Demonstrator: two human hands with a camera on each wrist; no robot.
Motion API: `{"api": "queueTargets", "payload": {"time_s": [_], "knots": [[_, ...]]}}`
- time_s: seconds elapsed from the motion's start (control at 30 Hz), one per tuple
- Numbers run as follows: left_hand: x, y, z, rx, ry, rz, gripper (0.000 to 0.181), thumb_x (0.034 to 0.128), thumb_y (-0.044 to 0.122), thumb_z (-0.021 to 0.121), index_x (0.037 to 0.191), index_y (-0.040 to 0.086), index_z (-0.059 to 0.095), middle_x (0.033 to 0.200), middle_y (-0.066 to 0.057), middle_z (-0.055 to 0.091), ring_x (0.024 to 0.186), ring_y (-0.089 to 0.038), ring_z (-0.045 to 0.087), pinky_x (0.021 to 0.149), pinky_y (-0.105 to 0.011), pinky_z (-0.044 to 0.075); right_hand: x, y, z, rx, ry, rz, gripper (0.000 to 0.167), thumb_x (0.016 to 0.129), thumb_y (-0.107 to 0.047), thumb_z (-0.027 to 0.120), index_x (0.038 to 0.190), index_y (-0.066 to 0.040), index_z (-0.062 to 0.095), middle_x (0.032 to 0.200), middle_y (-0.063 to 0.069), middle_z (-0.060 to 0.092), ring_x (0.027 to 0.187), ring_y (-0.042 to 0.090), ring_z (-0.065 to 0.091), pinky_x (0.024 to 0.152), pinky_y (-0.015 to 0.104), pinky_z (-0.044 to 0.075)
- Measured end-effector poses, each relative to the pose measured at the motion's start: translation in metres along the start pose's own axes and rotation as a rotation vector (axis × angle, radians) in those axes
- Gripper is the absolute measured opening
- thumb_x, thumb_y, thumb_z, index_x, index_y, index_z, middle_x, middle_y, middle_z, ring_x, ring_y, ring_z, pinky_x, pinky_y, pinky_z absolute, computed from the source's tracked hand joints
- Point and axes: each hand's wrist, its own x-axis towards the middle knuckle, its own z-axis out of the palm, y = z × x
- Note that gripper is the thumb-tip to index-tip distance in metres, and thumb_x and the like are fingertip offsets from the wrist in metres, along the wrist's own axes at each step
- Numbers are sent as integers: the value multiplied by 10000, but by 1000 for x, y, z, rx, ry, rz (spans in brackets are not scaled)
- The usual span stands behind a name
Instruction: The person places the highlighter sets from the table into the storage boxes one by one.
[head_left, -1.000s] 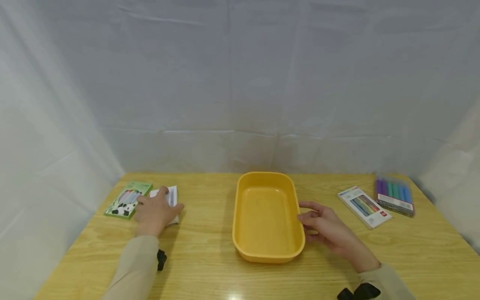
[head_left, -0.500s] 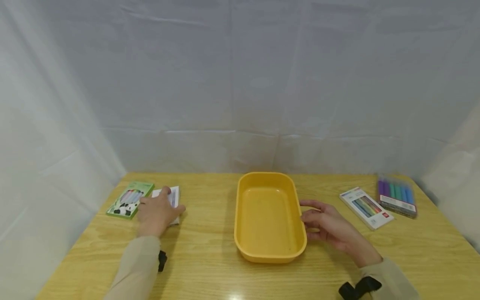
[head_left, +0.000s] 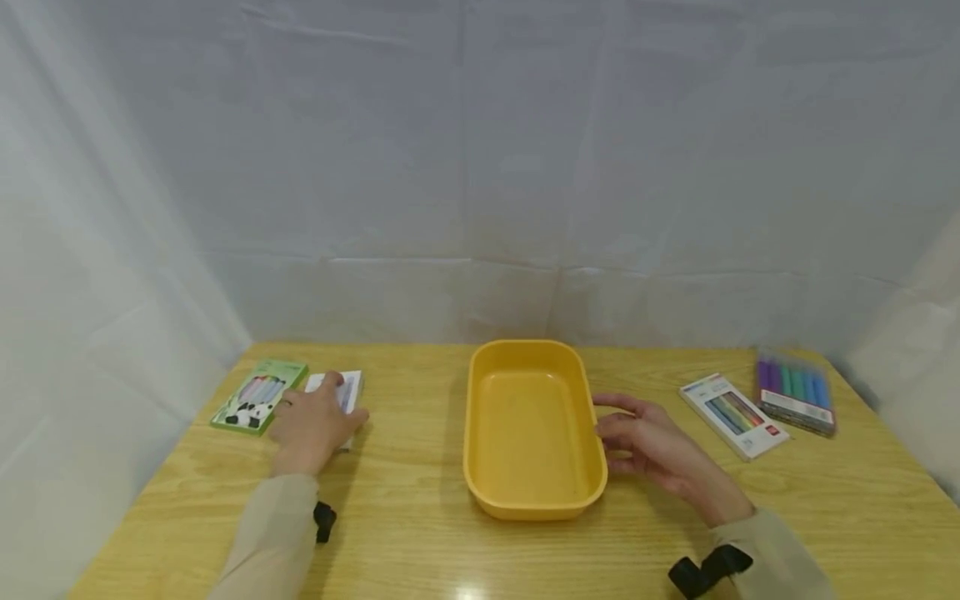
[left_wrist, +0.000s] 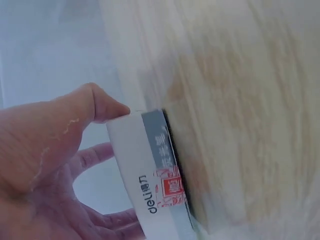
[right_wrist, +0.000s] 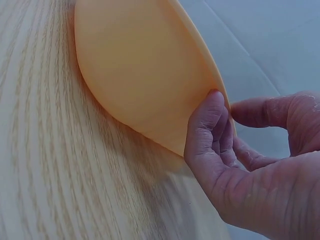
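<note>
In the head view, my left hand (head_left: 313,423) reaches over a flat white box (head_left: 349,392) on the left of the table. The left wrist view shows the thumb at one edge of this white box (left_wrist: 142,175), which bears "deli" lettering and a red logo, with fingers around its other side. A yellow plastic tray (head_left: 534,442) stands in the middle with nothing in it. My right hand (head_left: 652,442) is at the tray's right side. Up close in the right wrist view, its thumb and fingers pinch the rim of the tray (right_wrist: 145,65).
Left of the white box lies a green panda-print marker box (head_left: 258,397). On the right lie a white box of coloured pencils (head_left: 735,415) and a clear pack of purple, green and blue markers (head_left: 793,392). White sheeting (head_left: 480,167) hangs behind the wooden table (head_left: 405,500).
The white box under my left hand has turned slightly, its near end now less visible. The tray has shifted very slightly left with my right hand at its side.
</note>
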Motion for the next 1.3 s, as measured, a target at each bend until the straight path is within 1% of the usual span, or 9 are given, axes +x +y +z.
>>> {"api": "queueTargets", "payload": {"time_s": [0.13, 0.27, 0.47, 0.63, 0.7, 0.77, 0.83, 1.03, 1.3], "knots": [[0, 4, 2, -25, 19, 22, 660, 971, 409, 608, 1511, 111, 371, 1246, -533, 350, 1139, -705, 392, 831, -832, 390, 0, -1, 0, 7, 4, 8, 678, 980, -105, 593, 1565, -9, 264, 1014, 12, 728, 927, 166, 716, 780, 337, 632], [0, 8, 4, -53, 42, 46, 646, 974, 388, 607, 1519, 151, 354, 1258, -520, 342, 1172, -691, 374, 837, -837, 377, 0, -1, -1, 7, 2, 9, 678, 984, -108, 592, 1569, -16, 262, 1027, 14, 727, 933, 165, 716, 782, 338, 633], [2, 9, 3, -66, 108, 77, 625, 983, 379, 597, 1525, 188, 351, 1215, -484, 389, 1121, -631, 422, 809, -793, 419, 0, -3, -2, 3, 0, 4, 677, 984, -106, 590, 1570, -13, 264, 1015, 10, 725, 923, 159, 720, 779, 338, 633], [2, 9, 1, -96, 201, 118, 619, 926, 380, 604, 1488, 188, 431, 1172, -438, 454, 1025, -556, 483, 698, -652, 479, 0, -3, -2, 13, 0, 12, 679, 985, -103, 589, 1573, -15, 263, 1013, 13, 731, 924, 159, 721, 786, 346, 635], [1, 10, 1, -106, 228, 137, 620, 906, 384, 606, 1474, 180, 464, 1171, -427, 476, 997, -530, 500, 654, -591, 482, 0, -3, -2, 17, -7, 13, 680, 986, -101, 587, 1575, -15, 258, 1013, 10, 733, 926, 160, 722, 787, 347, 635], [0, 10, 1, -118, 239, 149, 620, 898, 386, 610, 1467, 176, 480, 1193, -426, 482, 1003, -523, 506, 644, -577, 484, 0, -2, -3, 19, -15, 12, 682, 987, -104, 588, 1576, -14, 255, 1016, 7, 737, 929, 160, 724, 787, 346, 635], [-1, 10, 1, -132, 243, 159, 617, 896, 382, 615, 1464, 176, 485, 1239, -435, 475, 1049, -541, 503, 673, -604, 490, 0, -2, -2, 19, -22, 12, 685, 988, -107, 589, 1576, -12, 251, 1021, 5, 739, 933, 160, 725, 787, 345, 635], [-3, 14, 2, -197, 268, 215, 587, 908, 345, 647, 1451, 181, 498, 1325, -434, 474, 1206, -583, 471, 872, -696, 453, 0, -3, -2, 26, -15, 19, 684, 986, -105, 592, 1574, -12, 255, 1018, 9, 739, 930, 160, 727, 784, 348, 635], [-8, 22, -3, -243, 284, 232, 564, 905, 332, 653, 1442, 227, 516, 1391, -405, 436, 1237, -552, 457, 911, -690, 438, 0, -3, -2, 25, -8, 28, 689, 983, -108, 598, 1578, -21, 262, 1007, 5, 745, 912, 157, 731, 770, 336, 636]]}}
